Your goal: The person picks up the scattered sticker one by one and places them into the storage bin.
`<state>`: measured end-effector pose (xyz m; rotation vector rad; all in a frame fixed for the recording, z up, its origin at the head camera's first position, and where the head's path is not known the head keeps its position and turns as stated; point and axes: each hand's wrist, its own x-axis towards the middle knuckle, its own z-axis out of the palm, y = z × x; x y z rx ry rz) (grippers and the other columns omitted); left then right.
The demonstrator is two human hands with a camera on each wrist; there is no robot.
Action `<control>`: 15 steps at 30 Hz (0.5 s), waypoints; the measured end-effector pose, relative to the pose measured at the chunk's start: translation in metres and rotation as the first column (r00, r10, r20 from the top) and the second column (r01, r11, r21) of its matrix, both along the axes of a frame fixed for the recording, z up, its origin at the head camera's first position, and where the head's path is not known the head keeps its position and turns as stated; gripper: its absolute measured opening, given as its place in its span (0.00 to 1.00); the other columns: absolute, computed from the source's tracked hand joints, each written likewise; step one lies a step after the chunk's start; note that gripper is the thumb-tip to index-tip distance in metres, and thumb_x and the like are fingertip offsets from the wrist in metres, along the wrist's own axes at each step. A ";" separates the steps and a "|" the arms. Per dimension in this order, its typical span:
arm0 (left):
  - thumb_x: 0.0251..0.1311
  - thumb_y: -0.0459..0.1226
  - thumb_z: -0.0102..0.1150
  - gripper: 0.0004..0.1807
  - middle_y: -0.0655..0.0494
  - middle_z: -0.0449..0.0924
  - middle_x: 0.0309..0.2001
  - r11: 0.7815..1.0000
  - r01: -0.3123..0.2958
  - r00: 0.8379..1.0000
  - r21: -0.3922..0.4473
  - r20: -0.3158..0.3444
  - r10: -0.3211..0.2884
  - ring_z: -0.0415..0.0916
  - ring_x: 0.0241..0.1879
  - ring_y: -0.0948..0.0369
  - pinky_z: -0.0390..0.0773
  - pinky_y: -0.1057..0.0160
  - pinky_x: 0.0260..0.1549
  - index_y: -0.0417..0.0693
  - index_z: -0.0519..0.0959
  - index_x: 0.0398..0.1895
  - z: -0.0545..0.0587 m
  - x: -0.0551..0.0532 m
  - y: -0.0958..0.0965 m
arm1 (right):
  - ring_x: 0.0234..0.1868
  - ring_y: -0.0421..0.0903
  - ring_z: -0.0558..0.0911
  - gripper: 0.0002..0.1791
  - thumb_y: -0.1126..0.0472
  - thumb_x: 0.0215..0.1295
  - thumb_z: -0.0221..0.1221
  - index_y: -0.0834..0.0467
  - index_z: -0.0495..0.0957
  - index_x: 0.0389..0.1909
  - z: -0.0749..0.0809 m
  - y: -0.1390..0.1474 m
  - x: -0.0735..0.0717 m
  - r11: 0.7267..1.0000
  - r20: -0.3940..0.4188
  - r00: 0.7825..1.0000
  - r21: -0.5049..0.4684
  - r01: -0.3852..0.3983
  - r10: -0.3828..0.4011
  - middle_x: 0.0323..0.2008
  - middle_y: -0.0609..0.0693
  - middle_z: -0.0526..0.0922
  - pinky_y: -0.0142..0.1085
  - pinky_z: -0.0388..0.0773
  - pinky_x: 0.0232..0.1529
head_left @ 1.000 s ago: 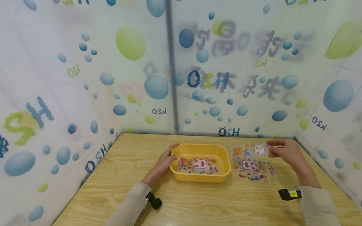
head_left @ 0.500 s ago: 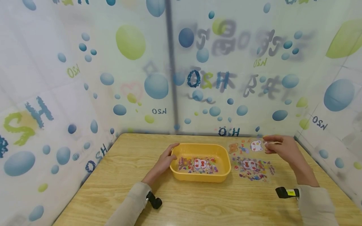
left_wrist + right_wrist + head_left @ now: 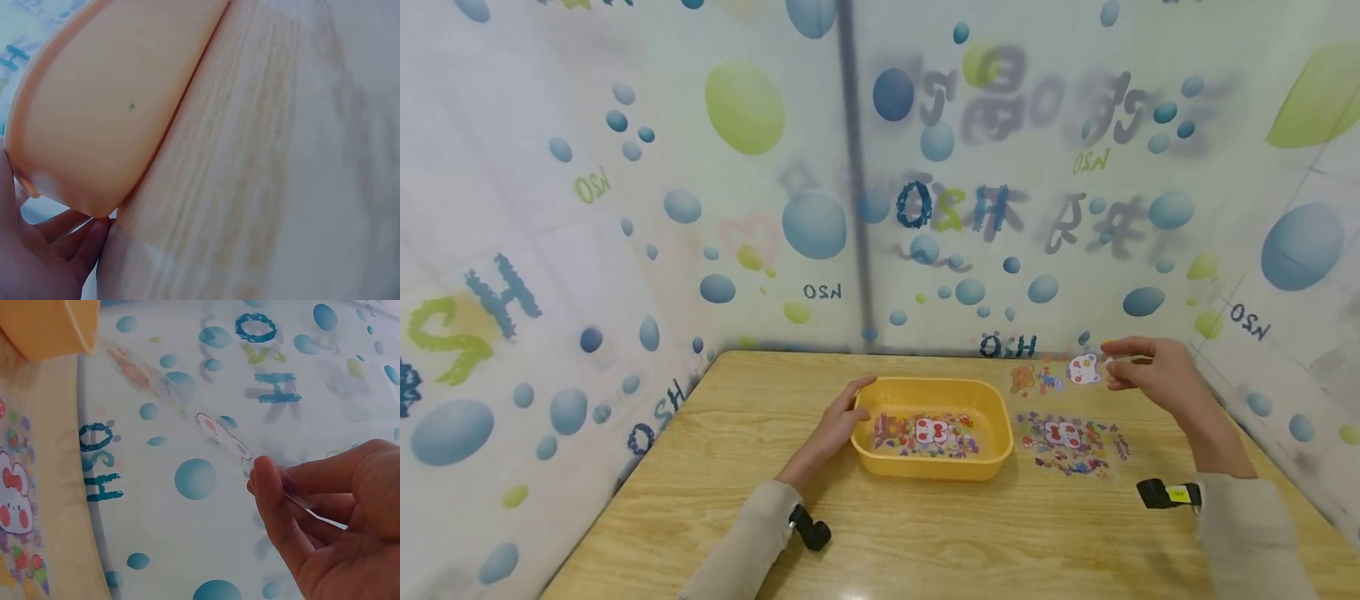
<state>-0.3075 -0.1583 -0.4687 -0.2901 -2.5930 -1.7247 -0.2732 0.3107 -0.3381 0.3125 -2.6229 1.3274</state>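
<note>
Inside yellow tray point(image 3: 931, 470) | printed sheet point(image 3: 931, 432) | visible from head view only

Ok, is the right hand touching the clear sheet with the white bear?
Touching: the right wrist view shows the right hand pinching one end of the sheet.

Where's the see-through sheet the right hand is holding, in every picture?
Head: the see-through sheet is right of centre, pinched by the right hand.
Left wrist: not in it.
Right wrist: slanting from upper left to the hand.
Shared landmark: the yellow tray; low centre, upper left, top-left corner, in that order.
</note>
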 end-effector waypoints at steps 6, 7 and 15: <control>0.66 0.33 0.49 0.35 0.47 0.59 0.81 1.000 0.009 1.000 -0.002 -0.010 -0.009 0.52 0.80 0.39 0.55 0.35 0.76 0.58 0.66 0.78 0.000 -0.001 0.000 | 0.30 0.33 0.87 0.22 0.64 0.75 0.57 0.76 0.74 0.63 0.015 -0.006 -0.003 1.000 -0.015 1.000 0.025 -0.017 0.018 0.60 0.78 0.76 0.29 0.85 0.36; 0.66 0.33 0.49 0.35 0.47 0.59 0.81 1.000 0.008 1.000 -0.001 -0.010 -0.008 0.52 0.80 0.39 0.55 0.35 0.76 0.57 0.66 0.78 0.000 -0.001 0.000 | 0.30 0.33 0.87 0.22 0.64 0.75 0.57 0.75 0.74 0.63 0.017 -0.008 -0.004 0.999 -0.017 1.000 0.030 -0.022 0.022 0.61 0.78 0.76 0.28 0.85 0.37; 0.66 0.32 0.49 0.35 0.47 0.59 0.80 1.000 0.009 1.000 0.008 -0.010 -0.009 0.58 0.78 0.40 0.60 0.36 0.74 0.59 0.66 0.78 -0.001 -0.001 0.000 | 0.31 0.32 0.86 0.23 0.64 0.75 0.57 0.74 0.74 0.64 0.024 -0.034 -0.014 0.997 0.013 0.998 0.049 -0.066 0.065 0.62 0.75 0.77 0.26 0.84 0.38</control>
